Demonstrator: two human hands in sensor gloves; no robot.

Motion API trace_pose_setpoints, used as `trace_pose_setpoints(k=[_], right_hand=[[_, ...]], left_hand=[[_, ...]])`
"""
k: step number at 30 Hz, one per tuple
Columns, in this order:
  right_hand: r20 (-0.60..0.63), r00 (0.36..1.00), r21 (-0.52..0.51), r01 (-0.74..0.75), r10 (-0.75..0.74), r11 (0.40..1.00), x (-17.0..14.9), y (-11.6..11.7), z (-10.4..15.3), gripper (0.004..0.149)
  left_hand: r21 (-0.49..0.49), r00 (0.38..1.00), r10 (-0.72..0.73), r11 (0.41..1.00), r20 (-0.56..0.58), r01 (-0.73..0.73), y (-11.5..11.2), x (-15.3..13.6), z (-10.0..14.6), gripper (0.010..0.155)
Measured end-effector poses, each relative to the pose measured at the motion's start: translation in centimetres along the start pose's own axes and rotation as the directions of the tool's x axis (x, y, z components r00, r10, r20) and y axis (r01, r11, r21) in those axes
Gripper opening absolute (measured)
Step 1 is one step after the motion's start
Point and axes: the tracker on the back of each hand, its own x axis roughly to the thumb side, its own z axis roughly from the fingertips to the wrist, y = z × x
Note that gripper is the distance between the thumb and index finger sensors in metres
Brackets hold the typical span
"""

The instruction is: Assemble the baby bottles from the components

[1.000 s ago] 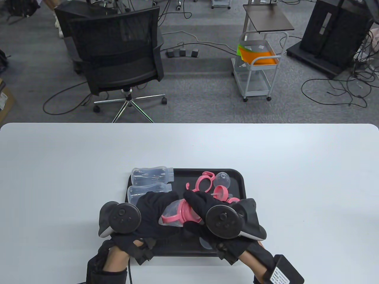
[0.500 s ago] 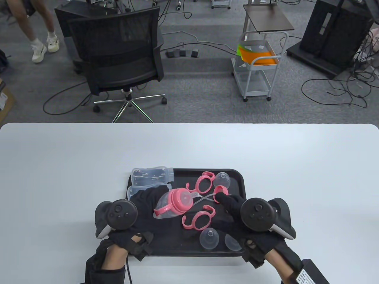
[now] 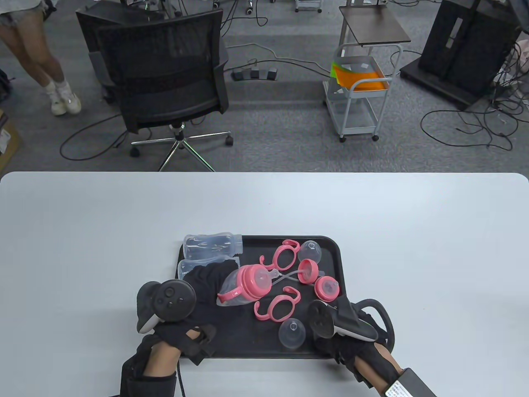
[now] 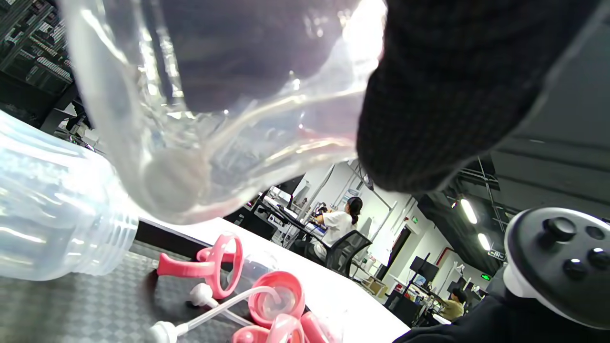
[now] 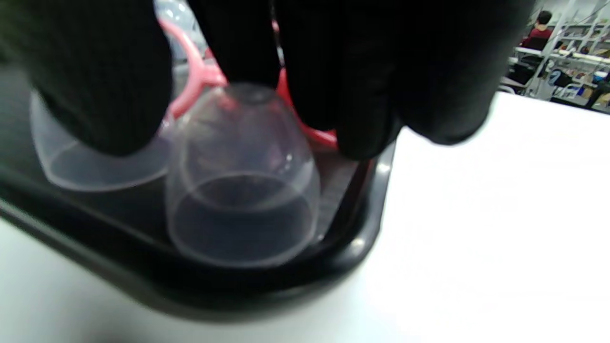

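Note:
My left hand (image 3: 206,285) grips a partly built bottle (image 3: 244,285): a clear body with a pink collar, nipple and handle, tilted over the black tray (image 3: 335,256). The left wrist view shows its clear body (image 4: 214,119) under my fingers (image 4: 452,95). My right hand (image 3: 343,328) is at the tray's near right corner. In the right wrist view its fingertips (image 5: 362,95) close around the top of a clear dome cap (image 5: 243,200) that stands in the tray. A second clear cap (image 3: 291,334) stands just left of it.
The tray also holds two clear bottle bodies (image 3: 213,245) (image 3: 188,266), two pink handle rings (image 3: 285,254) (image 3: 277,306), a pink collar with a straw (image 3: 308,271), a pink collar with a nipple (image 3: 326,288) and a clear cap (image 3: 310,250). White table (image 3: 413,248) all around.
My right hand let go of the bottle's pink collar, reached toward the collar with the straw, then drew back to the near right corner onto a clear cap. My left hand still holds the bottle.

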Motion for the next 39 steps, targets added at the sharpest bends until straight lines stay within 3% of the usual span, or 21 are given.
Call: trace_pose_setpoints(k=[20,22,27,32,39], right_hand=[[0.015,0.998,0.024,-0.057,0.057,0.998,1.2,1.2,-1.0,0.075],[0.011,0.999,0.015,-0.037,0.036,0.999,0.8,0.4,-0.7,0.074],[-0.018,0.999,-0.143,0.045,-0.048,0.989,-1.1,-3.7,2.0,0.074],[0.045,0.976,-0.28,0.219,-0.215,0.935,-2.9,-6.3,4.3,0.074],[0.212,0.867,-0.446,0.497,-0.452,0.744,-4.2,-8.2,6.4,0.074]], left_hand=[[-0.013,1.0,0.004,1.0,0.009,-0.004,-0.2,0.0,-0.1,0.103],[-0.006,1.0,0.008,1.0,0.011,-0.008,-0.1,0.0,0.0,0.102],[0.013,0.999,0.034,0.999,0.014,-0.034,0.2,-0.2,0.1,0.102],[0.018,0.999,0.036,0.999,0.016,-0.036,0.3,-0.2,0.1,0.102],[-0.015,0.999,-0.013,1.0,0.038,0.013,-0.3,0.5,0.0,0.102]])
